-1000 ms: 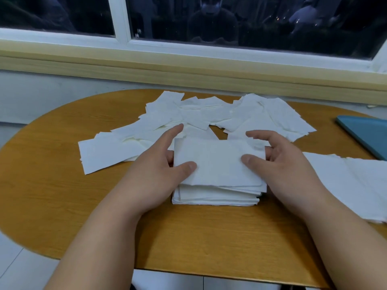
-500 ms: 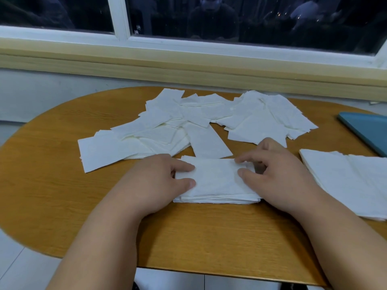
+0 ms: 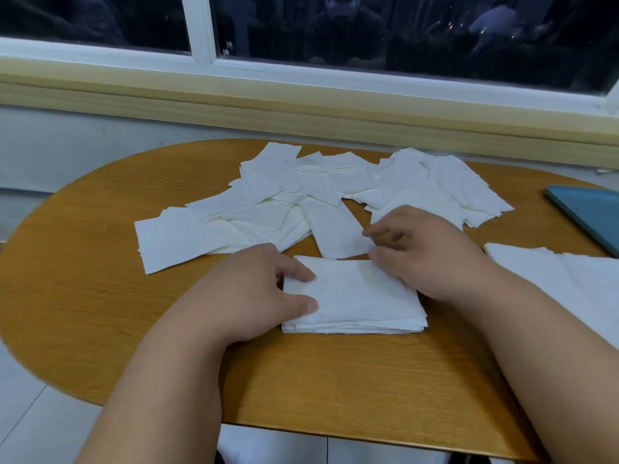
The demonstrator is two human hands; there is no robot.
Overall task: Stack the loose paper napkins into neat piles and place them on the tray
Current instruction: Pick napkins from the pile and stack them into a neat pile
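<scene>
A squared stack of white paper napkins [image 3: 358,299] lies flat on the table in front of me. My left hand [image 3: 251,293] grips its left end, thumb on top and fingers over the far edge. My right hand [image 3: 425,256] is at the stack's far right corner, blurred. Its finger and thumb are apart at the edge of a single loose napkin [image 3: 331,229] just behind the stack. More loose napkins [image 3: 268,202] lie scattered across the back of the table. The blue tray [image 3: 593,212] shows only partly at the right edge, with nothing on the visible part.
A wide flat pile of napkins [image 3: 569,289] lies at the right, between my right arm and the tray. The oval wooden table [image 3: 100,296] stands against a wall under a window sill [image 3: 301,108]. Pale floor tiles show below the near edge.
The stack was pressed down flat on the table. My right hand left its right end and moved back to the loose napkin behind it. My left hand stayed on the stack.
</scene>
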